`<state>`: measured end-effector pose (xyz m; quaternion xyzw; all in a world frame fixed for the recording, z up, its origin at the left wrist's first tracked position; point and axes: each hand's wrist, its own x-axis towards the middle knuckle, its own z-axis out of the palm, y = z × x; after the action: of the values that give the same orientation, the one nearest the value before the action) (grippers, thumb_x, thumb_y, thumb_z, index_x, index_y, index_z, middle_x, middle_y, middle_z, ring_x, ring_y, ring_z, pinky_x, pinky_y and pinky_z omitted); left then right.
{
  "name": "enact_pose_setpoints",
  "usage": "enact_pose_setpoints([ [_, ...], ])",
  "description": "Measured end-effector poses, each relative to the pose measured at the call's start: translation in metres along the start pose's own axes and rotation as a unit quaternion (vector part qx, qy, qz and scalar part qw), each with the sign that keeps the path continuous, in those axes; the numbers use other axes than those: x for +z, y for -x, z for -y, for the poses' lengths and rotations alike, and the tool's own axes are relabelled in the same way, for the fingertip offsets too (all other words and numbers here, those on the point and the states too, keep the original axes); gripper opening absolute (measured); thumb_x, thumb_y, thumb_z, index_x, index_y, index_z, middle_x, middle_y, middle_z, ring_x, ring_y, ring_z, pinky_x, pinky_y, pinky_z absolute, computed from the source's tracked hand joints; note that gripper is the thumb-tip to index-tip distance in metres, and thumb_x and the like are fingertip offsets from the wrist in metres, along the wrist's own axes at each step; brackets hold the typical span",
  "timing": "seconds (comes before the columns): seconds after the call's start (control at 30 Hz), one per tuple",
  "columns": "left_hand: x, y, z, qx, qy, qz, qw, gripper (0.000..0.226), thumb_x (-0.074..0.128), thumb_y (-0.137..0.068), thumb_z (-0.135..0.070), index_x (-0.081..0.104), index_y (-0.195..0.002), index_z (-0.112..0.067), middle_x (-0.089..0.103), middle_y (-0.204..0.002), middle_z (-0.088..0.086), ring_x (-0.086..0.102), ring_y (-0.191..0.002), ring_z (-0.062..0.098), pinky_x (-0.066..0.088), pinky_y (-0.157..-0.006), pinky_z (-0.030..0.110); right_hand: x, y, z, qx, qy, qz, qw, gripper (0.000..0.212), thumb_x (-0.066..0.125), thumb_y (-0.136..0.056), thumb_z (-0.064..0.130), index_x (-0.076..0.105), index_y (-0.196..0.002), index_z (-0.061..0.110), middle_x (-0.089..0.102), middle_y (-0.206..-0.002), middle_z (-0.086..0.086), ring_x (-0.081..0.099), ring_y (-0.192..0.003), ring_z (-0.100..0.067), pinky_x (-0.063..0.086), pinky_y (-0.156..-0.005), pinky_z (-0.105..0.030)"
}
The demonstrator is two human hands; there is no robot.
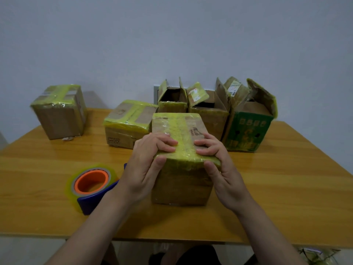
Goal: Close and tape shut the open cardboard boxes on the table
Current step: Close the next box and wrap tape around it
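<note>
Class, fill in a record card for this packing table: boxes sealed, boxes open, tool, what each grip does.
sealed: front taped brown cardboard box, middle-left box, far-left box
open: small brown box, middle brown box, green printed box
tool: yellow tape roll on blue dispenser
left grip: holds front box's near top edge
right grip: same edge

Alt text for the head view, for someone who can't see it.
A person's left hand and right hand grip the near top edge of a yellow-taped box on a wooden table. A tape roll lies left of it; behind stand two taped boxes and three open boxes.
</note>
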<state>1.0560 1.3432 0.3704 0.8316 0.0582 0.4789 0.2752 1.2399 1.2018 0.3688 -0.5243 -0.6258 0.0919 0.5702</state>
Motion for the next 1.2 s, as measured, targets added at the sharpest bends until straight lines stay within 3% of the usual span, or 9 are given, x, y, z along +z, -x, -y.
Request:
enact_pose_setpoints([
  [0.13,0.007,0.002,0.004,0.028,-0.030,-0.043,0.998,0.046,0.030,-0.111,-0.042,0.064,-0.114,-0.012,0.065,-0.127,-0.002,0.055,-0.132,0.022,0.042,-0.101,0.062,0.001,0.002,0.000,-0.006,0.032,-0.012,0.999,0.042,0.044,-0.106,0.047,0.060,-0.124,0.012,0.057,-0.143,-0.002,0.031,-0.153,-0.020,0.030,-0.123,-0.044],
  [0.3,0.022,0.005,0.003,0.026,0.007,-0.136,0.990,0.043,0.024,-0.111,-0.044,0.061,-0.111,-0.021,0.065,-0.124,-0.005,0.059,-0.126,0.023,0.042,-0.098,0.063,0.012,0.007,-0.003,-0.016,0.003,-0.073,0.997,0.045,0.037,-0.109,0.046,0.061,-0.125,0.011,0.059,-0.143,-0.003,0.033,-0.152,-0.023,0.030,-0.122,-0.044],
  [0.47,0.031,0.002,0.000,0.019,0.006,-0.168,0.986,0.038,0.029,-0.112,-0.038,0.063,-0.107,-0.020,0.068,-0.117,-0.006,0.062,-0.121,0.023,0.045,-0.095,0.062,0.026,0.005,-0.010,-0.035,-0.009,-0.156,0.987,0.041,0.033,-0.110,0.045,0.062,-0.120,0.017,0.064,-0.136,-0.004,0.042,-0.147,-0.028,0.035,-0.120,-0.043],
  [0.6,0.030,0.004,-0.001,0.013,0.008,-0.156,0.988,0.035,0.043,-0.107,-0.050,0.062,-0.106,-0.020,0.066,-0.119,-0.009,0.061,-0.123,0.020,0.045,-0.097,0.061,0.027,0.005,-0.011,-0.037,-0.023,-0.150,0.988,0.040,0.043,-0.106,0.050,0.061,-0.120,0.017,0.063,-0.135,-0.003,0.041,-0.148,-0.026,0.034,-0.120,-0.038],
  [0.77,0.029,0.005,-0.002,0.000,0.009,-0.146,0.989,0.030,0.053,-0.103,-0.050,0.061,-0.105,-0.021,0.066,-0.117,-0.007,0.061,-0.123,0.021,0.046,-0.098,0.061,0.028,0.005,-0.009,-0.040,-0.011,-0.166,0.985,0.030,0.056,-0.102,0.047,0.062,-0.115,0.020,0.065,-0.130,0.001,0.045,-0.145,-0.023,0.037,-0.119,-0.037],
  [0.9,0.034,0.004,-0.004,-0.013,0.024,-0.163,0.986,0.033,0.070,-0.091,-0.053,0.060,-0.103,-0.023,0.066,-0.117,-0.005,0.061,-0.123,0.021,0.048,-0.100,0.060,0.037,0.003,-0.005,-0.037,-0.027,-0.208,0.977,0.036,0.068,-0.094,0.046,0.063,-0.108,0.012,0.068,-0.125,-0.003,0.047,-0.143,-0.022,0.038,-0.117,-0.029],
  [1.2,0.039,0.003,-0.007,-0.003,0.007,-0.184,0.983,0.034,0.075,-0.089,-0.047,0.060,-0.098,-0.018,0.066,-0.112,0.001,0.062,-0.119,0.024,0.050,-0.096,0.060,0.040,0.003,-0.002,-0.044,0.000,-0.228,0.973,0.035,0.073,-0.091,0.040,0.064,-0.104,0.009,0.069,-0.119,-0.003,0.050,-0.141,-0.020,0.041,-0.115,-0.029],
])
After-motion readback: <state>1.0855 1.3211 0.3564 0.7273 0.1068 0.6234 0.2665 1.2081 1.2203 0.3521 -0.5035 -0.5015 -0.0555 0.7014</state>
